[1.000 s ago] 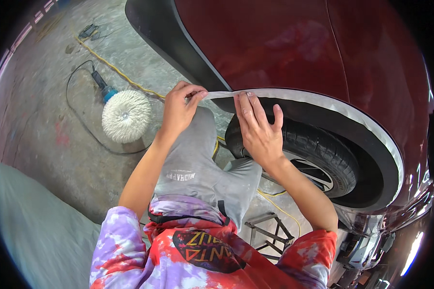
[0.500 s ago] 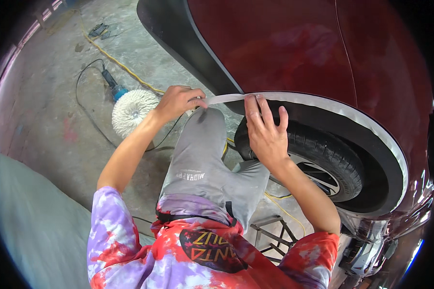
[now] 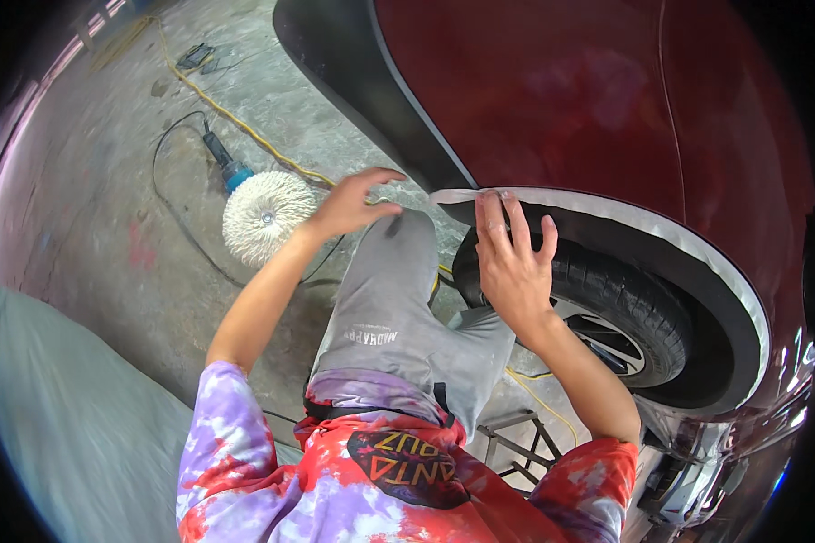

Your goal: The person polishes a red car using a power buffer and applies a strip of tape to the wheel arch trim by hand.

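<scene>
Along the curved edge between the dark red body panel (image 3: pixel 534 100) and the black wheel arch trim (image 3: pixel 598 233) runs a strip of pale masking tape (image 3: pixel 647 217). Its short free end sticks out past the front of the arch. My right hand (image 3: pixel 516 267) is open, fingers spread, with its fingertips pressing on the tape near that end. Over my knee, a little left of the loose end, my left hand (image 3: pixel 355 204) is held open, thumb and fingers apart. I see nothing in it, and it does not touch the tape.
A polisher (image 3: pixel 228 167) with a round white wool pad (image 3: pixel 267 219) and black cord lies on the concrete floor to the left. A yellow cable (image 3: pixel 244 127) runs behind it. Below the arch are the tire (image 3: pixel 647 312) and a dark metal stand (image 3: pixel 516 439). Grey-green sheeting (image 3: pixel 81 425) covers the lower left.
My left hand has let go of the tape end and opened beside it. The tape end, which was stretched between my hands, now hangs free. My right fingers stay pressed on the tape.
</scene>
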{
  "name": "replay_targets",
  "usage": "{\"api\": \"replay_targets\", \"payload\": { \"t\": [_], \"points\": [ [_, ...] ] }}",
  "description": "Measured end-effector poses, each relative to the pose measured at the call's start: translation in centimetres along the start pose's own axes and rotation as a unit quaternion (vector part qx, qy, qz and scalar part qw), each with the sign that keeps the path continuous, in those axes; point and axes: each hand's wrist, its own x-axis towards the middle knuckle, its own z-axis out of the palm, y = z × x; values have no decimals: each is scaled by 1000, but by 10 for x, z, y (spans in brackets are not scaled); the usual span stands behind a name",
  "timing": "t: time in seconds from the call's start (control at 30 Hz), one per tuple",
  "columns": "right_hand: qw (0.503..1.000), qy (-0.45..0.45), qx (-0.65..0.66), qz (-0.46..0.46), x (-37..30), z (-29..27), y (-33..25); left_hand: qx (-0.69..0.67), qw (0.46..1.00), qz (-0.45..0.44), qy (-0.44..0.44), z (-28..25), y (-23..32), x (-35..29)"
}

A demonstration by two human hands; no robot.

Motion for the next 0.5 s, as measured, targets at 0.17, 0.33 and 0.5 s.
{"api": "replay_targets", "payload": {
  "t": [0.17,0.33,0.5],
  "points": [
    [1000,-12,-1,-7,3,-5,0,-43,983,-110,-138,41,-6,5],
    [1000,-22,-1,-11,5,-5,0,0,990,-44,-137,47,-28,-4],
    [999,-30,5,-12,7,-12,-2,-88,976,-176,89,24,-56,-6]
  ]
}}
